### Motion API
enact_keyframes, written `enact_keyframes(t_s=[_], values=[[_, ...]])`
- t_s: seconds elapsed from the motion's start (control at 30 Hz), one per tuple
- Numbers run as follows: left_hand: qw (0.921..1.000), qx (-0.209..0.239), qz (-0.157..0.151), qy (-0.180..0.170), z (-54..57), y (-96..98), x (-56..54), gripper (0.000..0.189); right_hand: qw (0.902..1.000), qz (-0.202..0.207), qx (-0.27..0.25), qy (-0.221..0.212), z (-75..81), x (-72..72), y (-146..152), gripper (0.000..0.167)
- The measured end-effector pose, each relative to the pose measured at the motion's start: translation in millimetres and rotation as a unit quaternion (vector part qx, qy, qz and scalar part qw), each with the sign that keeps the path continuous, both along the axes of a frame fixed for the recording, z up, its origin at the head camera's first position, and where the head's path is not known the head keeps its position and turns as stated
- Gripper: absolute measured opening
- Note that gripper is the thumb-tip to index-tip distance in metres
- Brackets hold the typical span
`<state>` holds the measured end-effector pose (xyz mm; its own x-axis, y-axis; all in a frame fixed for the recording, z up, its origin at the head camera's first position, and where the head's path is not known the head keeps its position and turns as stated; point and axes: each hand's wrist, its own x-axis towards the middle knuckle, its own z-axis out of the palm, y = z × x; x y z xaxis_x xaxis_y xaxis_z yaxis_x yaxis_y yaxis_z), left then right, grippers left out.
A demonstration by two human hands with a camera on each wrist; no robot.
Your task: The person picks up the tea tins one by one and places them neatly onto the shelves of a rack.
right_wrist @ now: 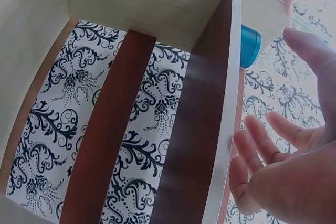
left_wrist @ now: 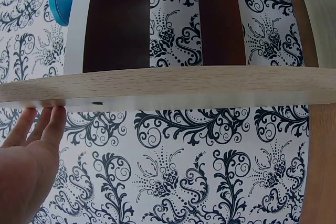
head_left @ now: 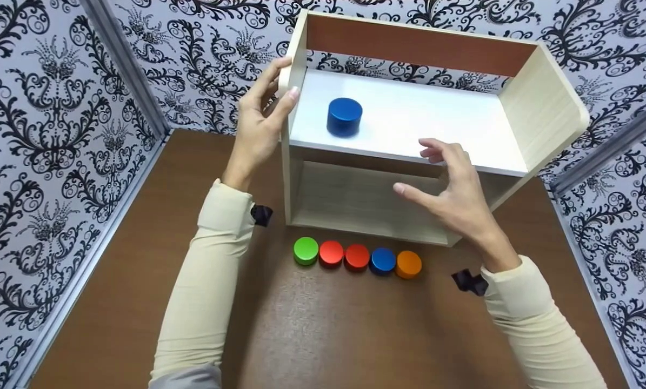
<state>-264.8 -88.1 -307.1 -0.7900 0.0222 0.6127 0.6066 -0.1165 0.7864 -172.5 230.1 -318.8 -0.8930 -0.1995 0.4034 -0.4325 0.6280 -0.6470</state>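
A two-level wooden shelf unit [head_left: 550,108] with a white upper board stands on the table. My left hand [head_left: 260,116] grips its left side panel near the top front, thumb at the front edge; in the left wrist view its fingertips touch the panel's outer face. On the white board [head_left: 436,119], towards the left, sits a blue cylinder [head_left: 345,116]. My right hand [head_left: 455,194] is in front of the board's front edge, thumb and fingers spread apart with nothing between them. The right wrist view shows this hand [right_wrist: 286,166] beside the board edge, apart from the blue cylinder [right_wrist: 250,46].
Before the shelf, a row on the brown table [head_left: 328,335] holds a green cylinder [head_left: 306,251], two red cylinders [head_left: 331,254], a shorter blue cylinder [head_left: 383,261] and an orange cylinder [head_left: 408,265]. Patterned panels [head_left: 47,162] enclose the table at the back and sides.
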Motion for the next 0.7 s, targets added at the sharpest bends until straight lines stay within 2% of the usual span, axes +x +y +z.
enact_keyframes(t_s=[0.27,0.7], values=[[1.0000,-0.002,-0.001,-0.004,0.6,0.0,0.8,0.045,0.9997,0.006,-0.008,0.021,-9.2,13.1,7,0.075],[1.0000,-0.006,0.003,0.007,-0.4,0.1,0.1,0.045,0.9985,0.014,-0.029,0.045,-35.3,30.0,19,0.066]])
